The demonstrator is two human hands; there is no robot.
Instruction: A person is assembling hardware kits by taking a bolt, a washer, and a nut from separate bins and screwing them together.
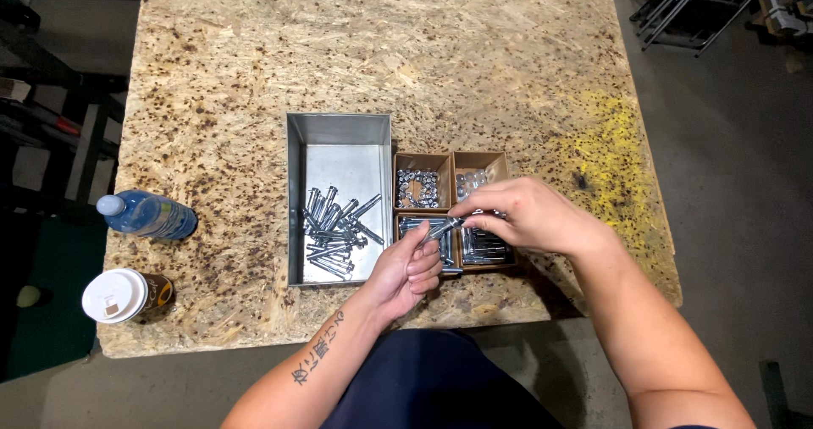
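My left hand (409, 270) grips the lower end of a silver bolt (445, 228), held over the small brown boxes. My right hand (527, 217) pinches the bolt's upper end with its fingertips. To the left stands a metal tray (339, 137) with several assembled bolts (336, 230) piled at its near end. A set of brown cardboard compartments (450, 160) sits beside the tray: one with nuts (417, 188), one with washers (470, 181), and two nearer ones with bolts (483, 247), partly hidden by my hands.
The work surface is a chipboard table (381, 48) with a yellow paint patch (605, 141) at the right. A blue water bottle (148, 215) lies at the left edge, a lidded coffee cup (127, 295) below it. Metal frames (686, 5) stand on the floor at top right.
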